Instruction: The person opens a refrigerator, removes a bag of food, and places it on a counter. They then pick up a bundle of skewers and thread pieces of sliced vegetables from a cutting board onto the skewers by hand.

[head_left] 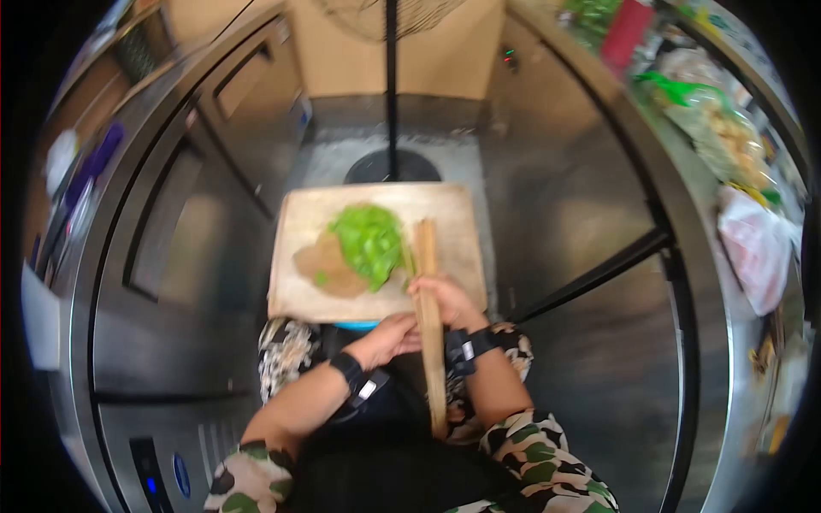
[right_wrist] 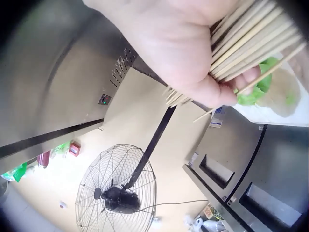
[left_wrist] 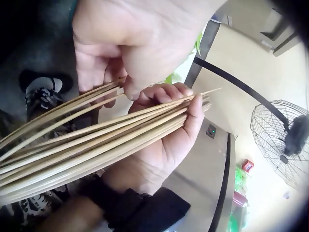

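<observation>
A bundle of thin wooden skewers (head_left: 432,359) lies across the right hand (head_left: 449,301), whose fingers and thumb curl round it near the pointed ends. In the left wrist view the left hand (left_wrist: 140,38) pinches a few skewers (left_wrist: 63,108) beside the bundle, thumb against fingers. The right wrist view shows the right hand (right_wrist: 178,48) gripping the bundle (right_wrist: 256,38), with one skewer standing apart from it. Ahead, green leaves (head_left: 369,244) and a brownish round piece (head_left: 329,267) lie on a pale board (head_left: 299,205).
Steel cabinets (head_left: 184,248) stand on the left and more (head_left: 573,214) on the right. Beyond the board rises a black fan stand (head_left: 392,103) with a round base. Bags (head_left: 753,248) sit on the right-hand counter. Purple and white items (head_left: 94,167) are at the left.
</observation>
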`<action>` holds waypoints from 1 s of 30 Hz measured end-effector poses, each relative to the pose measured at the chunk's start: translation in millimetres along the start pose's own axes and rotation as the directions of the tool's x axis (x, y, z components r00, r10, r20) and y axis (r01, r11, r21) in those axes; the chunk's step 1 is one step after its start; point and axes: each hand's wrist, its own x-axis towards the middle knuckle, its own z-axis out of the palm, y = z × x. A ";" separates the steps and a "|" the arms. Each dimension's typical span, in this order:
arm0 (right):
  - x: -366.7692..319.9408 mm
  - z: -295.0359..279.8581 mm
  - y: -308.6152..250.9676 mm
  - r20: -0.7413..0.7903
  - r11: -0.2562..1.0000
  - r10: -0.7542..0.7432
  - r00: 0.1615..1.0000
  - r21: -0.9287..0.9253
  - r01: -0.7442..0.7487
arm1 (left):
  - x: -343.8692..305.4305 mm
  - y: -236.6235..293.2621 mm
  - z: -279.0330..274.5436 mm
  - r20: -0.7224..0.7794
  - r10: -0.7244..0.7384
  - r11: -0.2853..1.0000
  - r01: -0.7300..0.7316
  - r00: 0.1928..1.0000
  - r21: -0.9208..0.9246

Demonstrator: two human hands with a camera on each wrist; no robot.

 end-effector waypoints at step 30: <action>-5.5 26.4 -18.9 -0.191 0.987 -0.124 0.974 -0.126 0.100 | 38.4 130.8 -48.4 -0.427 0.758 0.251 0.384 0.494 0.889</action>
